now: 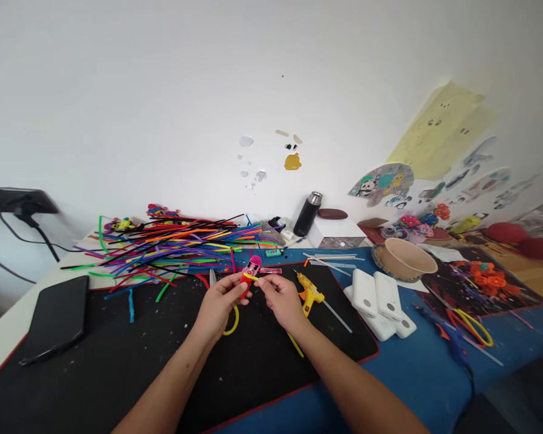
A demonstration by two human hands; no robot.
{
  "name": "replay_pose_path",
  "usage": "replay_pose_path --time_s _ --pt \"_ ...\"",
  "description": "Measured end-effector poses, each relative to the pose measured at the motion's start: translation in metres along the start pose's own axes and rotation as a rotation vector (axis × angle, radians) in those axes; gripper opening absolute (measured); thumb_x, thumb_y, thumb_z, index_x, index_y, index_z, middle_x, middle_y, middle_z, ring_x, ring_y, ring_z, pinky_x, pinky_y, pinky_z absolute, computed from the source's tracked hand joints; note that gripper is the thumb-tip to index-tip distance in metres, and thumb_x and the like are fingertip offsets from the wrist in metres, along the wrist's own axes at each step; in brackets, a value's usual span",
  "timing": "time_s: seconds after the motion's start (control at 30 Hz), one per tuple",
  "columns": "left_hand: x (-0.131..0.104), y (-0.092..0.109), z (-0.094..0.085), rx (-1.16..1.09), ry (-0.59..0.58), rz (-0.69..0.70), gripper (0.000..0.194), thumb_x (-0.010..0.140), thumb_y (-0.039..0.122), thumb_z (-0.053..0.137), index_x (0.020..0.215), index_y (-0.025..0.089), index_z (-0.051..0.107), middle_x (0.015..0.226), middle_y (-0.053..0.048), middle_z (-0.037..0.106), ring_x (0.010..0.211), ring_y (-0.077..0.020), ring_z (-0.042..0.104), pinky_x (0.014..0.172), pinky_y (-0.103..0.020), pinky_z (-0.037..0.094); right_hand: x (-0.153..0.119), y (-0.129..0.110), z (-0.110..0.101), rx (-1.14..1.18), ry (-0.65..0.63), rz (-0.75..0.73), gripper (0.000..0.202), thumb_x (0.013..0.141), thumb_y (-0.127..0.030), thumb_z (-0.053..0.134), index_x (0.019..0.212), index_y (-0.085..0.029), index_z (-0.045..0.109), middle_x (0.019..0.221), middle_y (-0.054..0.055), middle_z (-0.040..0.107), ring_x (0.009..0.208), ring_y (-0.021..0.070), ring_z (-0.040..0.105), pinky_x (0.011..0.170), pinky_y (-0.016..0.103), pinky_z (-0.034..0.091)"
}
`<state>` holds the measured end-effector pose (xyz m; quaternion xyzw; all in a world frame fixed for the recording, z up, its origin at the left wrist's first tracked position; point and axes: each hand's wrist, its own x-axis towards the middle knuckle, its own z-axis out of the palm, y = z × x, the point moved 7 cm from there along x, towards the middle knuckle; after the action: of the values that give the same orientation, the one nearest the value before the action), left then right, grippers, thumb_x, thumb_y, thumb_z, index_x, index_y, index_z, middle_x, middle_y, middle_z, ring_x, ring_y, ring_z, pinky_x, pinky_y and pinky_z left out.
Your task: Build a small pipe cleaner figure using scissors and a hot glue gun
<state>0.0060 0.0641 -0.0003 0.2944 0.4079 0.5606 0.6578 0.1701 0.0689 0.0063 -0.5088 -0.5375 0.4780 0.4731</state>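
My left hand (221, 298) is closed around the red body of a small pipe-cleaner doll (252, 267) with a pink head and hat, held upright above the black mat. A yellow pipe cleaner (250, 276) crosses the doll just under its head. Pinched in the fingertips of my right hand (281, 296) is the yellow pipe cleaner's side end. Another yellow length (295, 345) shows below my right wrist; whether it is the same piece is hidden. Partly covered by my left hand, a pair of scissors (232, 322) lies on the mat, its yellow handle loop showing.
Many coloured pipe cleaners (176, 247) are heaped at the back left. A yellow glue gun (311, 293) lies right of my hands, near white devices (377, 301) and a beige bowl (407, 258). A black tablet (57, 316) is at left; a black bottle (308, 215) stands behind.
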Motion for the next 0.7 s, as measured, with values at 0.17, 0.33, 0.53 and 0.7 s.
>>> replay_pose_path --time_s 0.17,0.33,0.53,0.7 --pt "0.0009 -0.0027 -0.0009 -0.003 -0.008 -0.012 0.053 0.054 0.039 0.102 0.097 0.015 0.085 0.089 -0.008 0.08 0.068 -0.0165 0.071 0.058 -0.024 0.056 -0.0008 -0.0006 0.0003 0.013 -0.002 0.0 0.049 0.087 -0.065 0.072 0.088 -0.016 0.078 0.051 -0.008 0.038 0.046 0.0107 0.032 0.046 0.025 0.027" --pt "0.0012 -0.0029 -0.0011 -0.003 -0.017 -0.01 0.05 0.056 0.039 0.1 0.098 0.015 0.084 0.087 -0.007 0.079 0.068 -0.0174 0.071 0.059 -0.025 0.056 -0.0019 0.0015 0.0004 0.023 -0.004 0.007 0.048 0.086 -0.064 0.073 0.088 -0.016 0.078 0.051 -0.008 0.039 0.045 0.0104 0.032 0.045 0.025 0.026" --pt "0.0007 -0.0019 -0.0007 -0.02 -0.008 -0.013 0.053 0.053 0.039 0.102 0.096 0.014 0.084 0.085 -0.007 0.079 0.067 -0.0172 0.071 0.058 -0.025 0.056 -0.0022 0.0013 0.0025 0.033 -0.017 0.018 0.049 0.086 -0.065 0.073 0.088 -0.016 0.078 0.051 -0.008 0.039 0.046 0.0106 0.033 0.045 0.024 0.026" --pt "0.0002 0.0002 -0.0007 0.023 -0.014 0.027 0.053 0.057 0.041 0.101 0.099 0.015 0.085 0.089 -0.008 0.08 0.069 -0.0176 0.072 0.059 -0.025 0.057 -0.001 0.0023 0.0023 0.03 -0.017 0.011 0.048 0.087 -0.064 0.072 0.088 -0.016 0.078 0.051 -0.008 0.039 0.046 0.0102 0.031 0.045 0.025 0.026"
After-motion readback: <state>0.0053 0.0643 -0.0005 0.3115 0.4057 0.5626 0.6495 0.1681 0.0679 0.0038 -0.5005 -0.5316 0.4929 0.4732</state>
